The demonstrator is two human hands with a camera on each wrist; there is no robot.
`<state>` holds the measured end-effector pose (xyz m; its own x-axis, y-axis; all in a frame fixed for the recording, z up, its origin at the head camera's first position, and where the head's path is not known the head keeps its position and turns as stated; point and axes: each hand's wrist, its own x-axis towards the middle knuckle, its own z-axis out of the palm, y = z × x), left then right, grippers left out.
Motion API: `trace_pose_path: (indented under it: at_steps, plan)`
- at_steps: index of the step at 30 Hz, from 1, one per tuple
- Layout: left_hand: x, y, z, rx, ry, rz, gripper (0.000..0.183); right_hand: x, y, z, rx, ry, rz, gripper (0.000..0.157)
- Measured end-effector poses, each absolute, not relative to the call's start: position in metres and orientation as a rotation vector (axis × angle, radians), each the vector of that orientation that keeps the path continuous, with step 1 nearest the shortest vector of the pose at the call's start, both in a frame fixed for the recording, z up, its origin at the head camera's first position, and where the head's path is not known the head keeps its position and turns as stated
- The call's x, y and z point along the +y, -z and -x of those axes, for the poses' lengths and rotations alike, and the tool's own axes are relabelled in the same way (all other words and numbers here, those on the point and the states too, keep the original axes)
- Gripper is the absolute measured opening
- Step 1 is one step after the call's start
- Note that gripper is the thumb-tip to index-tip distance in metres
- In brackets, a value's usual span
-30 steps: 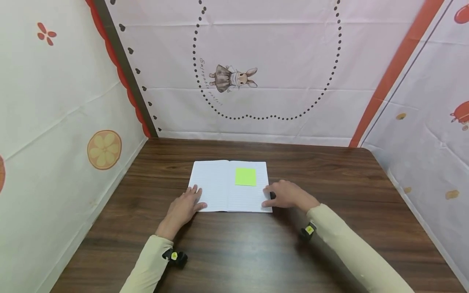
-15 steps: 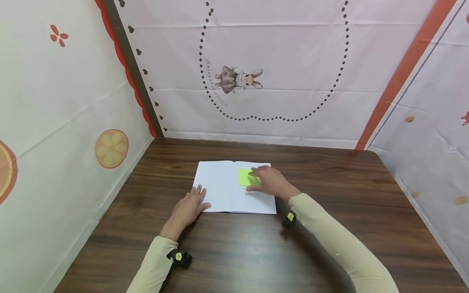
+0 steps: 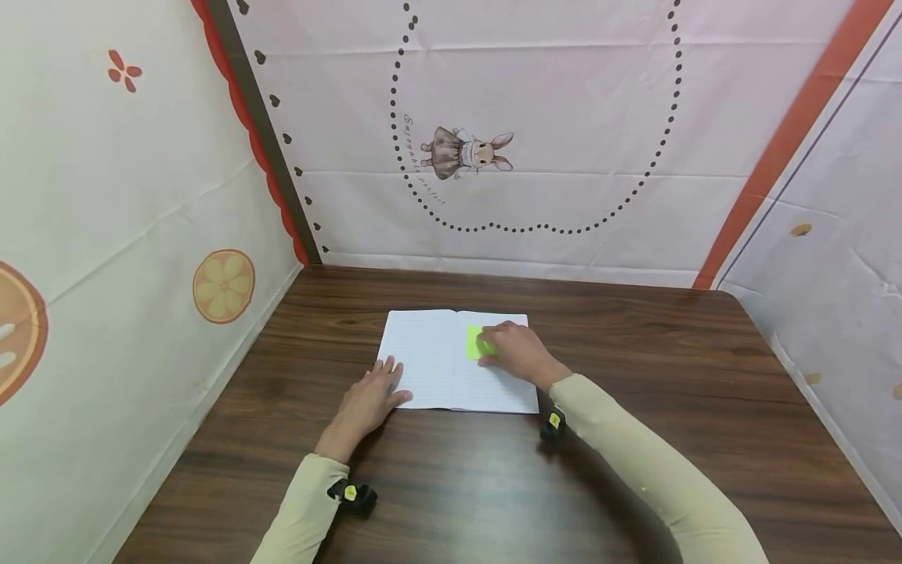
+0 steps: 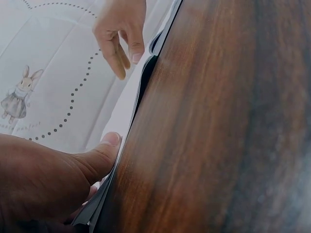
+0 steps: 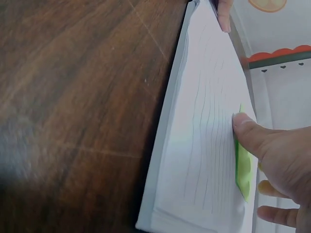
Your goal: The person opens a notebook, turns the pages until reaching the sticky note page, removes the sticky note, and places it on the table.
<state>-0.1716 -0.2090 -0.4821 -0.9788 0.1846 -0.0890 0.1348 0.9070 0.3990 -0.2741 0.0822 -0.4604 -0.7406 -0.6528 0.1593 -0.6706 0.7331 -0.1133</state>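
Note:
An open lined notebook [image 3: 426,345] lies flat on the brown wooden table [image 3: 465,486]. My left hand [image 3: 366,406] rests on its near left corner with fingers spread; in the left wrist view the thumb [image 4: 109,145] lies along the page edge. A lime-green sticky note [image 3: 474,342] is on the right page. My right hand [image 3: 520,354] grips it from the right, covering its right part. In the right wrist view the thumb [image 5: 245,127] is at the near edge of the sticky note [image 5: 244,174], the other fingers curving round its far side.
A pale printed cloth [image 3: 550,102] with a rabbit hangs behind the table, and printed cloths also line the left and right sides. Each wrist wears a small black camera, such as the left wrist camera [image 3: 359,497].
My right hand has moved left from the notebook's right edge onto the sticky note, its thumb and fingers drawing together. The left hand stays on the page, and the head view shifts slightly.

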Motion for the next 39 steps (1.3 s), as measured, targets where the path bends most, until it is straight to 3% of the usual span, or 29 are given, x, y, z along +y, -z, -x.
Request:
trace_pose_path:
  at_steps: [4,18,30,39]
  plan:
    - [-0.209,0.482,0.172,2.946,-0.610,-0.247,0.066,0.082,0.460,0.273,-2.760,-0.181,-1.084,0.042]
    - [-0.209,0.484,0.173,2.924,-0.600,-0.256,0.068,0.084,0.476,0.275,-2.612,-0.187,-1.007,0.012]
    - [-0.210,0.479,0.177,2.907,-0.600,-0.264,0.068,0.101,0.473,0.277,-2.567,-0.457,-0.857,0.020]
    - [-0.212,0.480,0.177,2.905,-0.627,-0.273,0.067,0.128,0.467,0.269,-2.369,-0.543,-0.912,0.034]
